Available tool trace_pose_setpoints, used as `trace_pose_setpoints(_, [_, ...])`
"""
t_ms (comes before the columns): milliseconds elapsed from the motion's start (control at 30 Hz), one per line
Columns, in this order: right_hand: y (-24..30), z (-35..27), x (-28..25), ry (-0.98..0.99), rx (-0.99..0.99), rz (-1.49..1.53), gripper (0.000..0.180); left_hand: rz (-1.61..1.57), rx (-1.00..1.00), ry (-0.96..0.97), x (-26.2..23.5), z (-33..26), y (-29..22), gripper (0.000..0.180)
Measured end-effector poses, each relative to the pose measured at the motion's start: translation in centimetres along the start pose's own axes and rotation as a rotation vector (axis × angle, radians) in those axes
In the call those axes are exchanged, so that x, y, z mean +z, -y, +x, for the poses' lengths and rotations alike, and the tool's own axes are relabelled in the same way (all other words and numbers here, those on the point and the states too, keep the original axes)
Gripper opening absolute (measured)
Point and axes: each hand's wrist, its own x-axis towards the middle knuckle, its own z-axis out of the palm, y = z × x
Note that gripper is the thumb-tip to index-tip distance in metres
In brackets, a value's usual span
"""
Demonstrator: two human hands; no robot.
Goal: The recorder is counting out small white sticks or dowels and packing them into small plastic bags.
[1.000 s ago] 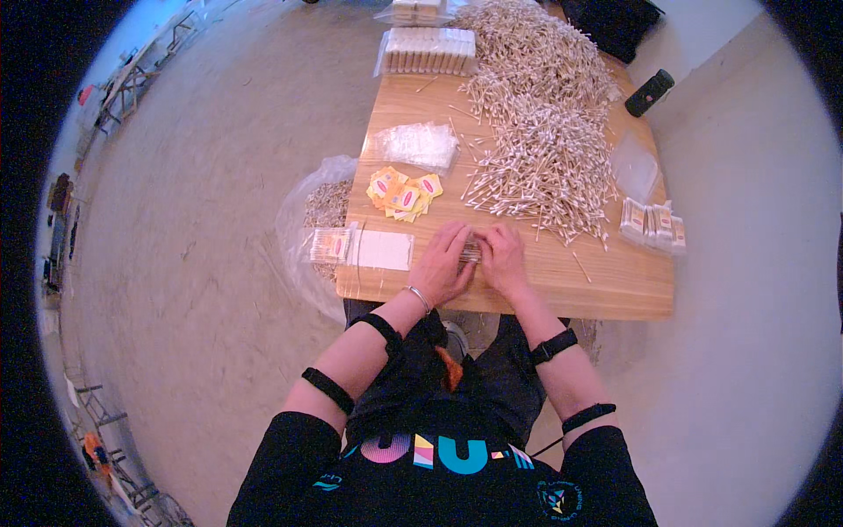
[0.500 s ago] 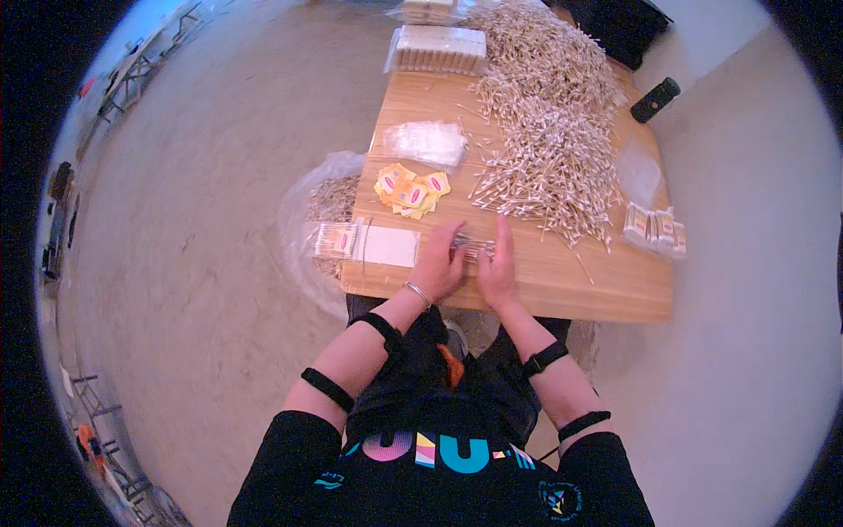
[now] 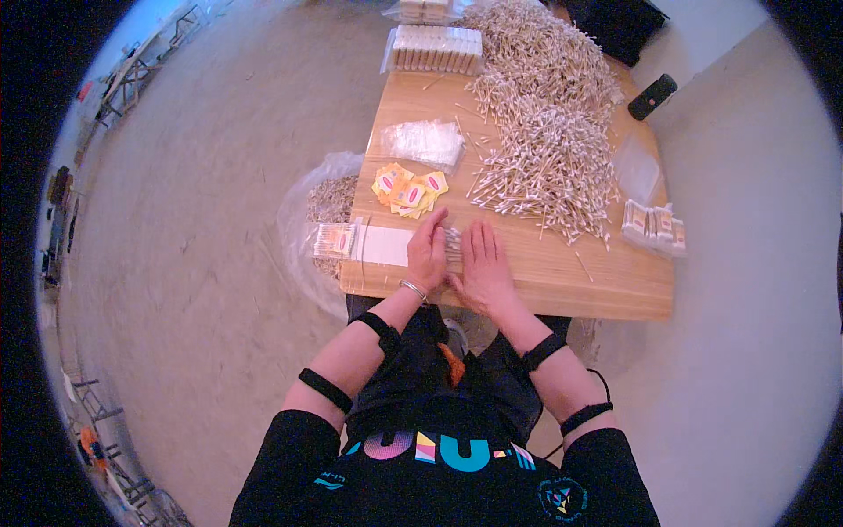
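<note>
A small bundle of cotton swabs (image 3: 453,247) lies on the table between my hands, its ends showing in the gap. My left hand (image 3: 428,255) stands on edge along the bundle's left side, fingers stretched out. On the other side my right hand (image 3: 485,270) lies flat with straight fingers, its edge against the bundle. My palms partly hide the swabs. Left of my left hand is a flat white card or pad (image 3: 385,245), partly covered by that hand. At its far end a filled swab packet (image 3: 335,240) reaches over the table's left edge.
A large heap of loose swabs (image 3: 544,132) covers the back right. Yellow cards (image 3: 409,191) and clear plastic sleeves (image 3: 425,143) lie at the left. Packed bundles (image 3: 436,49) stand behind, small packs (image 3: 652,226) at the right edge, near a black bottle (image 3: 652,97). A bag of swabs (image 3: 330,200) sits below left.
My hands have shifted slightly left with the swabs between them. My right hand has turned from upright on its edge to flat, and my left fingers have straightened.
</note>
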Motion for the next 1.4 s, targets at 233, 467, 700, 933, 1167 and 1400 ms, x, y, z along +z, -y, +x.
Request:
trace_pose_setpoints(233, [0.8, -2.7, 0.4, 0.012, -0.043, 0.013, 0.081, 0.004, -0.029, 0.007, -0.2, -0.1, -0.1, 0.031])
trace_pose_setpoints(467, [-0.7, -1.3, 0.5, -0.219, 0.123, 0.246, 0.067, -0.194, -0.156, -0.01, -1.4, -0.2, 0.9, 0.035])
trace_pose_setpoints(700, [-2.2, -0.6, 2.3, -0.557, 0.294, 0.846, 0.052, -0.288, -0.193, -0.039, -0.1, -1.3, 0.4, 0.042])
trace_pose_setpoints(933, [-0.5, 0.7, 2.7, -0.497, 0.331, 1.096, 0.05, -0.192, -0.167, -0.032, 1.9, -1.5, 0.1, 0.044])
trace_pose_setpoints(1167, [-0.6, -0.7, 1.4, -0.483, 0.055, 0.616, 0.074, -0.396, -0.194, -0.103, 1.5, -0.7, 0.3, 0.046])
trace_pose_setpoints(1400, [-1.4, -1.1, 0.8, -0.341, -0.009, 0.512, 0.076, -0.461, -0.203, -0.004, 1.5, 0.2, 0.5, 0.049])
